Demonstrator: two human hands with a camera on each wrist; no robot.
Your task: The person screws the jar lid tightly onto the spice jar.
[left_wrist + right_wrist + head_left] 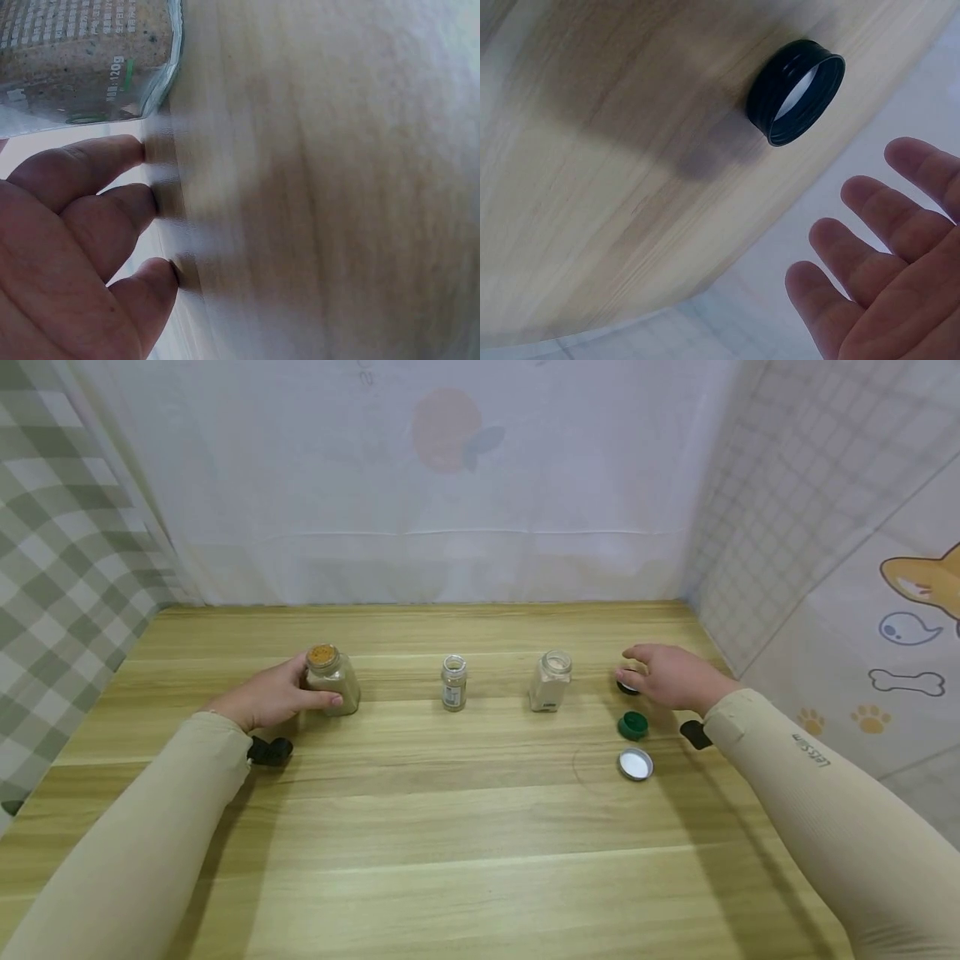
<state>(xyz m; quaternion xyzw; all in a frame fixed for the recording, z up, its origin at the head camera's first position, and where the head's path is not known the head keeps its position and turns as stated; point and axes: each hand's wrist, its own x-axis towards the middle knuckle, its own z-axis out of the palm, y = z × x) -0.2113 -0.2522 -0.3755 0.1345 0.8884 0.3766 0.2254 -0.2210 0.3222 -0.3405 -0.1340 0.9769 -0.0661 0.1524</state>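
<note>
Wooden surface (480,843): silver lid (636,765) nearest, green lid (633,725) beyond. Left hand (276,695) clasps the square jar (341,687) at left; likely heavy, breakable glass, best held by its sides. Right hand (678,678), fingers spread, is near the black lid (772,86), likely light, stiff, best rim-pinched.

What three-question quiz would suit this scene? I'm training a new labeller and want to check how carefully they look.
1. How many jars stand on the table?
2. True or false: the left hand holds the rightmost jar.
3. Which lid is nearest the right hand: A) green, B) black, C) grey-rimmed?

Key:
1. Three.
2. False; it holds the leftmost jar.
3. B, the black lid.
</note>
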